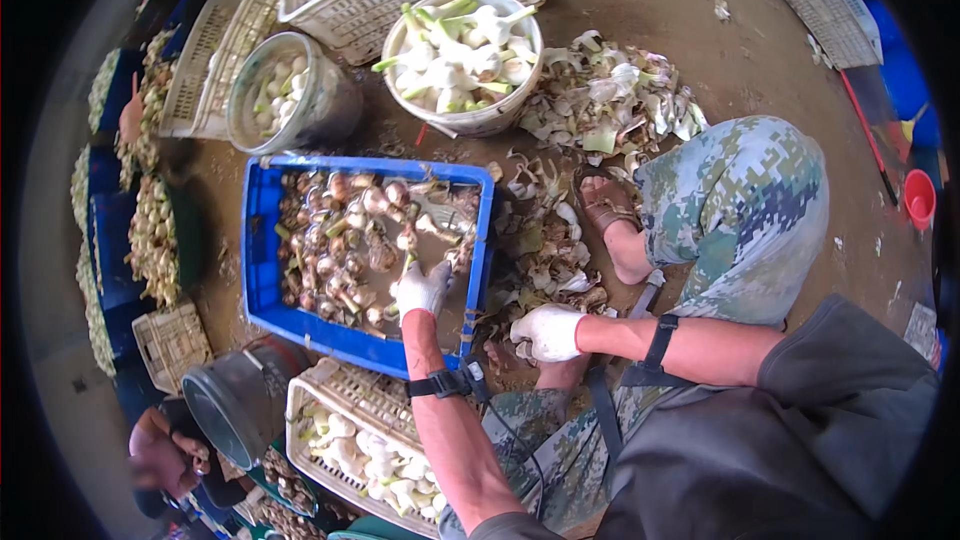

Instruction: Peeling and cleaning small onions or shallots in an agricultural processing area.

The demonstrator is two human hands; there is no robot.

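Observation:
My left hand [422,289], in a white knit glove, reaches into a blue plastic tub [484,240]. Unpeeled garlic bulbs [337,240] with roots and stems lie inside the tub, many of them dirty. The green stem of one garlic bulb [406,241] meets my left fingertips; I cannot tell whether they grip it. My right hand [549,333], also gloved, is held in front of my legs, above the floor beside the tub. Its fingers are curled, and the palm is hidden, so anything inside does not show.
Peeled garlic fills a white bucket [457,120] and a white plastic crate [352,495]. Another bucket [259,142] holds some too. Garlic husks [600,105] are heaped by my sandalled foot [611,217]. A grey bucket [232,397] lies tilted near another person [161,450].

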